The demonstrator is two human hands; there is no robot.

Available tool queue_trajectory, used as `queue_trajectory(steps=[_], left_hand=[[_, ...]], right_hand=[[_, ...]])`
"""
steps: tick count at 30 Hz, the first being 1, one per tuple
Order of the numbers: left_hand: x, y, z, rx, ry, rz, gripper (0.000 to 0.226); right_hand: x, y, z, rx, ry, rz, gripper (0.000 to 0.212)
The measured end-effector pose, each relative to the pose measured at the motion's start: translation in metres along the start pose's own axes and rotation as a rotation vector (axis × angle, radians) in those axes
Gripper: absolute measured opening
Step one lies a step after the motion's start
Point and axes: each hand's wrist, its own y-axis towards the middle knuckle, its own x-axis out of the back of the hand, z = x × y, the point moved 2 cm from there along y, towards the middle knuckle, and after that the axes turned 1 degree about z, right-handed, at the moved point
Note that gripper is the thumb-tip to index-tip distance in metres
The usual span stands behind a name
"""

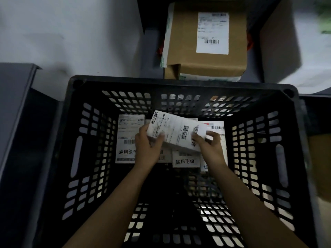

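Left hand, right hand: curled fingers seemingly grip parcel.

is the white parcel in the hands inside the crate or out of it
Inside. The left hand and right hand grip the white parcel well below the rim of the crate, just above other labelled parcels.

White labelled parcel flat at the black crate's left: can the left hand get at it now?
Probably yes: the flat white labelled parcel lies uncovered beside the left hand in the open black perforated plastic crate, though that hand must first release the raised white parcel it grips.
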Motion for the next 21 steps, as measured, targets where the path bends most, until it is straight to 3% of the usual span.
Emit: queue_trajectory(steps=[4, 6, 9, 13, 15, 18, 21], left_hand=[[0.034, 0.004, -0.011, -0.035, -0.041, -0.058, 0.043], [0.049, 0.01, -0.012, -0.052, -0.041, -0.022, 0.041], [0.067, 0.014, -0.017, -0.014, -0.089, 0.058, 0.042], [0.081, 0.009, -0.03, 0.006, -0.201, 0.176, 0.039], [0.084, 0.009, -0.031, 0.015, -0.261, 0.167, 0.044], [0.077, 0.01, -0.027, 0.017, -0.213, 0.084, 0.05], [0.059, 0.004, -0.009, 0.034, -0.094, 0.108, 0.063]], right_hand=[[-0.017, -0.017, -0.001, -0.157, 0.052, 0.15, 0.06], [-0.026, -0.024, 0.001, -0.166, -0.019, 0.264, 0.054], [-0.032, -0.032, 0.003, -0.211, -0.079, 0.389, 0.072], [-0.027, -0.044, 0.008, -0.28, -0.018, 0.551, 0.036], [-0.025, -0.047, 0.007, -0.277, -0.007, 0.62, 0.045], [-0.033, -0.049, 0.005, -0.259, -0.044, 0.596, 0.062], [-0.05, -0.056, 0.002, -0.275, -0.052, 0.475, 0.07]])
